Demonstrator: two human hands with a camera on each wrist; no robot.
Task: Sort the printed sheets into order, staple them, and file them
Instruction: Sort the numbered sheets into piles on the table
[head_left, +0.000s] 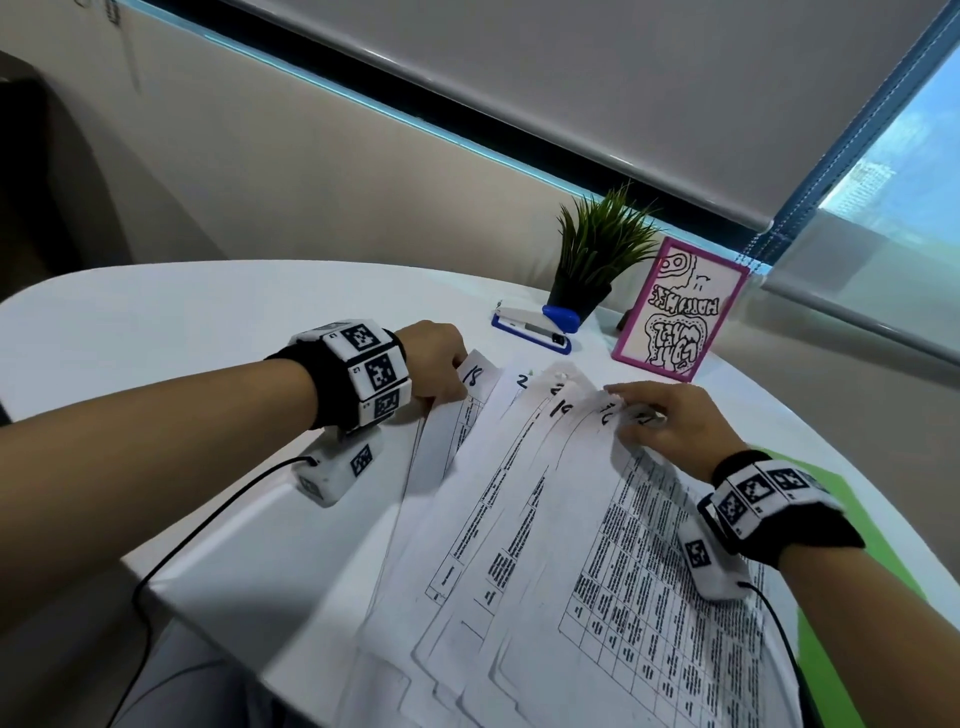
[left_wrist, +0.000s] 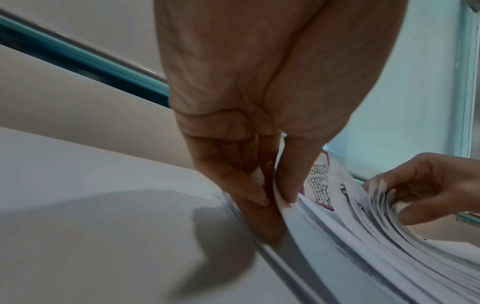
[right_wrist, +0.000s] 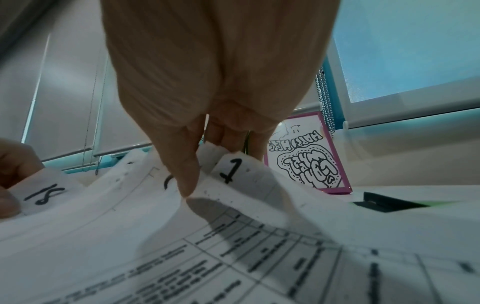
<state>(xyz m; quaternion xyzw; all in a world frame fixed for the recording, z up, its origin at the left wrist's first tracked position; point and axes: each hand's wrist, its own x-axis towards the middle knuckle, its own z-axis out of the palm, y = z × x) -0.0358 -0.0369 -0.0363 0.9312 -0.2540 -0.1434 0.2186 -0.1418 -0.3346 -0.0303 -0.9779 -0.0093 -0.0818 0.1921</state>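
Several printed sheets (head_left: 545, 519) lie fanned out on the white table (head_left: 208, 322), each with a handwritten number at its top corner. My left hand (head_left: 441, 364) pinches the leftmost sheet, marked 18 (head_left: 475, 376), between thumb and fingers; the left wrist view shows this pinch (left_wrist: 275, 197) on the paper edge. My right hand (head_left: 665, 421) is at the top corners of the right-hand sheets. In the right wrist view its thumb and fingers (right_wrist: 205, 164) hold up the curled corner of a sheet marked 1 (right_wrist: 231, 170). A blue and white stapler (head_left: 535, 327) lies behind the sheets.
A potted green plant (head_left: 592, 260) and a pink-framed drawing (head_left: 680, 306) stand at the back of the table by the window. A green folder (head_left: 883, 571) lies under the sheets at the right edge. Cables run from both wrist units off the table's near edge.
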